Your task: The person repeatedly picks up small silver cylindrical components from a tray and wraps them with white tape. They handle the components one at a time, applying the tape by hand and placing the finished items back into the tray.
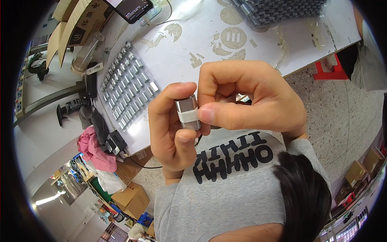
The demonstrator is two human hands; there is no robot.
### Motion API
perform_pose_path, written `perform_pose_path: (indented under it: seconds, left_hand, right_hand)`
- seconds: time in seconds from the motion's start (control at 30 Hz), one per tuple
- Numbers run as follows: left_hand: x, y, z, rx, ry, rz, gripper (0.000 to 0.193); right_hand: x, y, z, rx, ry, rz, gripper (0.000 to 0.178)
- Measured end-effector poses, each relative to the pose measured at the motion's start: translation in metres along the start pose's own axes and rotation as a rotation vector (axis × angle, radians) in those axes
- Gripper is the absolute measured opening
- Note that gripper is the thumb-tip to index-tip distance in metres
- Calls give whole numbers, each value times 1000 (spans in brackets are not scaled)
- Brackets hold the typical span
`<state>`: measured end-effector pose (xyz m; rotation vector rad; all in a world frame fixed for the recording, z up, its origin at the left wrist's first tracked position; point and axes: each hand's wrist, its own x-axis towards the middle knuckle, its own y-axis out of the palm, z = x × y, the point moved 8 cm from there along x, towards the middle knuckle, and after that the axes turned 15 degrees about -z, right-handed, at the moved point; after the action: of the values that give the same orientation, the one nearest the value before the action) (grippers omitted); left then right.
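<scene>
A small silver metal block [186, 106] with rounded edges is held upright in front of my chest, above the table's near edge. My left hand [167, 125] grips it, with one finger across its top end and another fingertip at its lower end. A white strip [188, 115] lies across the block's middle. My right hand [250, 97] is closed, its thumb tip pressing the right end of that strip against the block's side. Curled fingers hide what is behind the thumb. To the left, a clear tray [142, 119] carries rows of several similar silver pieces.
Stacked trays of metal parts [282, 12] stand at the back right of the white table [177, 52]. A phone [131, 9], an open cardboard box [80, 30] and a clear cylinder [89, 50] are at the back left. A red stool [331, 69] stands right, beyond the table edge.
</scene>
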<state>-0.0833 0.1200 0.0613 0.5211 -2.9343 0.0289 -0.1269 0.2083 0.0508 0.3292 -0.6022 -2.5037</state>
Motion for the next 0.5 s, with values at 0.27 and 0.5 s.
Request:
perform_pose_path:
  seconds: [0.27,0.5]
  left_hand:
    - [1,4,-10,276,201,25,55]
    - [-2,14,-11,650,303,250,58]
  right_hand:
    - [1,-7,0,-189,-38,-90,10]
    - [3,-6,-4,-110,-107,-102,10]
